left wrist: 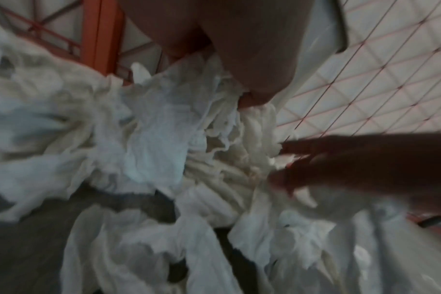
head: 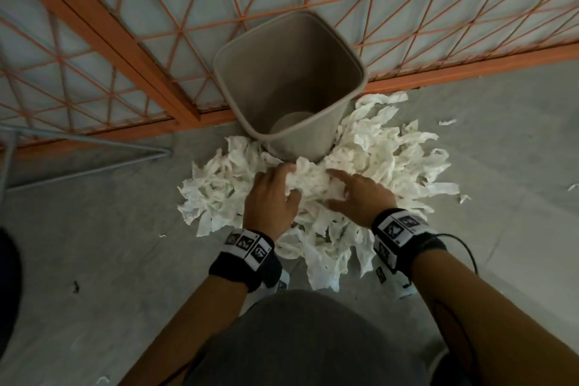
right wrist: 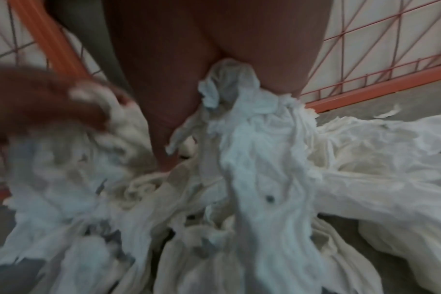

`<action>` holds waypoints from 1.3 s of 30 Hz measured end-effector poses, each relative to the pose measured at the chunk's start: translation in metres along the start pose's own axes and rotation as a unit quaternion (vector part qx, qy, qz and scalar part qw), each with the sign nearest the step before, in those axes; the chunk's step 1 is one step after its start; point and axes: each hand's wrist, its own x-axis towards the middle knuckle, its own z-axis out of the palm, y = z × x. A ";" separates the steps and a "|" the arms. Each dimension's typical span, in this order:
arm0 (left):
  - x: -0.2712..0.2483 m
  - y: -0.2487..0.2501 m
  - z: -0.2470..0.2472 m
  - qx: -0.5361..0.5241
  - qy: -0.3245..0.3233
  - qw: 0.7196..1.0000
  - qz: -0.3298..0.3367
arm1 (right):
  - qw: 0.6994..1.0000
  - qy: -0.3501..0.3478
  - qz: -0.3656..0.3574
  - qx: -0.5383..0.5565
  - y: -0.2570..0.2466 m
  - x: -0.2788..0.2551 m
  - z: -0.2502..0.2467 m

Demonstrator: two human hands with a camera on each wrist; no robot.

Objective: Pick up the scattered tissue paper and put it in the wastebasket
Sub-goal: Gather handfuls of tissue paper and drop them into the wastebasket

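Note:
A grey-beige wastebasket point(head: 354, 50) stands open on the floor against an orange fence, and no tissue shows inside it. Torn white tissue paper point(head: 391, 150) lies heaped around its near side. Both hands are in the heap just in front of the basket. My left hand point(head: 289, 180) curls its fingers round a wad of tissue point(head: 310, 182). My right hand point(head: 332, 188) pinches the same bunch from the other side between thumb and forefinger. In the right wrist view a strand of tissue point(right wrist: 229, 83) runs up between the fingers point(right wrist: 159, 99). The left wrist view shows the tissue point(left wrist: 159, 139) under both hands.
An orange wire-mesh fence point(head: 125, 41) runs behind the basket. A grey metal wire frame point(head: 94, 163) lies on the concrete floor to the left. Small tissue scraps point(head: 446, 121) dot the floor at right. My grey-clad knee point(head: 297, 338) is close below the heap.

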 end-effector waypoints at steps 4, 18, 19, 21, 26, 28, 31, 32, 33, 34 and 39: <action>-0.015 0.000 -0.031 -0.056 0.088 0.993 0.052 | 0.999 0.010 -0.001 -0.047 -0.006 0.000 0.011; -0.006 0.012 0.000 0.069 -0.068 0.994 0.043 | 0.945 0.227 0.045 0.230 0.024 -0.011 -0.007; 0.000 0.012 0.009 0.110 -0.114 0.987 0.027 | 0.951 0.215 0.048 0.216 0.027 -0.011 -0.004; 0.010 0.008 0.021 0.165 -0.173 0.971 0.008 | 0.972 0.169 0.054 0.155 0.035 -0.012 0.005; 0.011 0.002 0.013 0.125 -0.108 0.986 0.018 | 0.995 0.061 0.065 0.038 0.043 -0.014 0.018; 0.004 0.004 -0.002 0.064 -0.021 0.997 0.043 | 0.995 0.060 0.077 0.027 0.044 -0.015 0.020; -0.008 0.009 -0.026 -0.024 0.077 0.993 0.085 | 0.989 0.090 0.091 0.075 0.042 -0.015 0.019; -0.012 0.012 -0.031 -0.047 0.094 0.990 0.095 | 0.984 0.105 0.098 0.102 0.041 -0.016 0.017; -0.017 0.015 -0.034 -0.063 0.104 0.987 0.106 | 0.979 0.118 0.107 0.129 0.039 -0.018 0.013; -0.021 0.019 -0.035 -0.071 0.106 0.985 0.117 | 0.972 0.135 0.115 0.152 0.037 -0.020 0.009; -0.031 0.027 0.003 -0.006 -0.050 0.994 0.096 | 0.954 0.196 0.122 0.191 0.039 -0.027 -0.005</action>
